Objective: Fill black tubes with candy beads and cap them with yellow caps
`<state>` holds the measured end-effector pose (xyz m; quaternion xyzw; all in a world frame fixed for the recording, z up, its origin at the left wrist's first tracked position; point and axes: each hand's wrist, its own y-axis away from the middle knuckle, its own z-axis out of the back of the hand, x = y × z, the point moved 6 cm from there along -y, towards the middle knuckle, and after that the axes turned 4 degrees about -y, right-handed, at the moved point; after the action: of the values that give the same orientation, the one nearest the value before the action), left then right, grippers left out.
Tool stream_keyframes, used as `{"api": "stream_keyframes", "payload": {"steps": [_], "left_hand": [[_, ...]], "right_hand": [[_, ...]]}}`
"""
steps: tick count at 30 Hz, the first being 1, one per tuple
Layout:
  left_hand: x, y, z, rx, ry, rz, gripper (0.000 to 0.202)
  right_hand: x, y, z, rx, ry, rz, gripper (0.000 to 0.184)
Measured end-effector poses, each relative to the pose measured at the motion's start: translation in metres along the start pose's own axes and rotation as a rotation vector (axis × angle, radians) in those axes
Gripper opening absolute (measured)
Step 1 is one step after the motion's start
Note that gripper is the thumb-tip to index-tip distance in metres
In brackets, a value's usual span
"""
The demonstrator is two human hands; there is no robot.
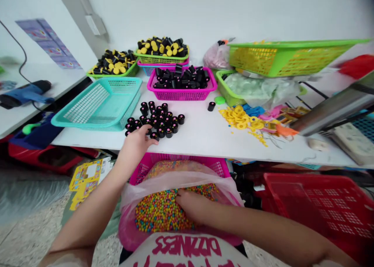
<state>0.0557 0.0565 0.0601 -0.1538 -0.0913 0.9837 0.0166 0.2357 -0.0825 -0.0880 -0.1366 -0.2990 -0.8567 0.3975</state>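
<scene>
Our right hand (189, 206) sits in a heap of tiny multicoloured beads (157, 216), its fingers sunk in so that we cannot tell whether they close on any. The beads lie in a clear plastic bag (181, 181) lining a pink basket (178, 157), just in front of our body. Our left hand (137, 142) lies open, fingers curved, at the near edge of a loose cluster of black caps (154, 121) on the tabletop (204, 138).

Beads this small roll easily, so a slow, shallow touch suits them, and the caps stand close enough to need gentle fingers. The bag's raised fold stands between the beads and the tabletop.

A teal basket (99, 103) sits left of the caps. Farther off, a magenta basket (181, 93) holds more black caps. Yellow rings (241, 119) lie right, and a red basket (324, 208) sits near right.
</scene>
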Motion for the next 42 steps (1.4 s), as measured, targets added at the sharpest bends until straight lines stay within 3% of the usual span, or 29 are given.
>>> {"api": "stream_keyframes", "payload": {"steps": [3,6,8,11,14,17,20,23,26,29,32,35,38,42], "left_hand": [[-0.024,-0.006,0.033,-0.110,-0.017,-0.059,0.043],[-0.083,-0.029,0.040,-0.120,0.072,-0.232,0.029],[-0.135,-0.055,0.020,-0.030,0.096,-0.374,0.025],[-0.201,-0.099,-0.037,0.169,-0.003,-0.446,0.038],[-0.235,-0.134,-0.082,0.201,-0.070,-0.373,0.041],[-0.245,-0.151,-0.105,0.229,-0.085,-0.343,0.036],[-0.243,-0.151,-0.103,0.254,-0.062,-0.389,0.034],[-0.226,-0.122,-0.078,0.265,0.002,-0.484,0.034],[-0.191,-0.055,-0.039,0.314,0.189,-0.578,0.030],[-0.142,0.032,-0.018,0.523,0.400,-0.474,0.020],[-0.099,0.109,-0.031,0.756,0.496,-0.277,0.028],[-0.073,0.152,-0.061,0.832,0.514,-0.085,0.028],[-0.066,0.165,-0.079,0.767,0.487,-0.064,0.025],[-0.064,0.166,-0.076,0.653,0.429,-0.098,0.027]], "right_hand": [[-0.002,-0.001,-0.001,-0.015,-0.048,0.040,0.026],[-0.005,-0.003,-0.005,0.011,-0.035,0.079,0.022],[-0.006,-0.006,-0.006,0.027,-0.022,0.098,0.022],[-0.010,-0.008,-0.004,0.024,-0.049,0.109,0.022],[-0.013,-0.008,0.001,0.007,-0.088,0.118,0.025],[-0.020,-0.003,0.007,-0.024,-0.165,0.099,0.027],[-0.029,0.006,0.012,-0.049,-0.295,0.013,0.032],[-0.034,0.017,0.023,-0.086,-0.433,-0.038,0.036],[-0.036,0.029,0.033,-0.090,-0.565,-0.054,0.031],[-0.040,0.041,0.039,-0.124,-0.665,-0.081,0.028],[-0.038,0.054,0.045,-0.211,-0.721,-0.048,0.027],[-0.029,0.065,0.052,-0.308,-0.715,-0.015,0.027],[-0.011,0.071,0.061,-0.448,-0.581,0.068,0.032],[0.021,0.076,0.061,-0.585,-0.193,0.222,0.046]]}}
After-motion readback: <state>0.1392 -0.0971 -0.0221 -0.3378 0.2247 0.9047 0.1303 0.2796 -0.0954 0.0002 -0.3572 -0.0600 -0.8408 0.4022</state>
